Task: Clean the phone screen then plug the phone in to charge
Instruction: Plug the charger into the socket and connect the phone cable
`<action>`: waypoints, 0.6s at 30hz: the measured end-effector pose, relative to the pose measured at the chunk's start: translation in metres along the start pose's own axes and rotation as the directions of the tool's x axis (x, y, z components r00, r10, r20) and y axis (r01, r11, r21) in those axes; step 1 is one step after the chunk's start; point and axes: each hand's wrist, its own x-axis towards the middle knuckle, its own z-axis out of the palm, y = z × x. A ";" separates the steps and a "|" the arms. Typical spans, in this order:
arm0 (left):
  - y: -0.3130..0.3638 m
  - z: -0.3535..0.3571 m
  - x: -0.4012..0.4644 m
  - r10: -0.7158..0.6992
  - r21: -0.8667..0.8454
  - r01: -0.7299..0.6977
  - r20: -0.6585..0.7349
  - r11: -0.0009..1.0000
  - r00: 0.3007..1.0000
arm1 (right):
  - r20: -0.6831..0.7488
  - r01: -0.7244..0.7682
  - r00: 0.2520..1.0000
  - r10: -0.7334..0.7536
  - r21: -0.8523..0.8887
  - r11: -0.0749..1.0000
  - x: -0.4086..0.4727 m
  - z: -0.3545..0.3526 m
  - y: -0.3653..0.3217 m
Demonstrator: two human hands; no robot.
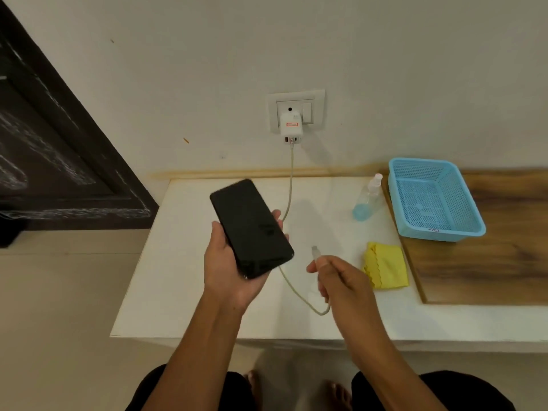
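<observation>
Left hand [234, 268] cradles the phone [251, 228], fingers wrapped round its edges, port end toward the plug. Right hand [335, 277] pinches the cable [292, 173], connector [315, 250] poking past the fingertips, ready for insertion.

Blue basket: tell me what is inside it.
The blue basket shows only its own mesh floor and a small mark near the front rim; nothing lies inside. What's beneath it is hidden.

The white table [178, 292] is bare at lower left of the frame. At right, the spray bottle [366, 200], yellow cloth [385, 269] and blue basket [433, 200] block passage; the charging cable [289, 185] crosses the centre.
</observation>
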 end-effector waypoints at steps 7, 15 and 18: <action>0.007 0.022 0.024 -0.057 -0.011 0.059 0.115 0.998 0.992 | 0.076 -0.088 0.993 0.091 -0.049 0.995 -0.015 0.028 -0.012; -0.002 0.027 0.029 -0.067 0.027 0.063 0.147 0.998 0.987 | 0.021 -0.053 0.998 0.053 -0.016 0.998 -0.013 0.035 -0.017; -0.003 0.026 0.030 -0.075 0.033 0.071 0.151 0.997 0.986 | 0.003 -0.031 0.999 0.031 -0.010 0.999 -0.012 0.035 -0.016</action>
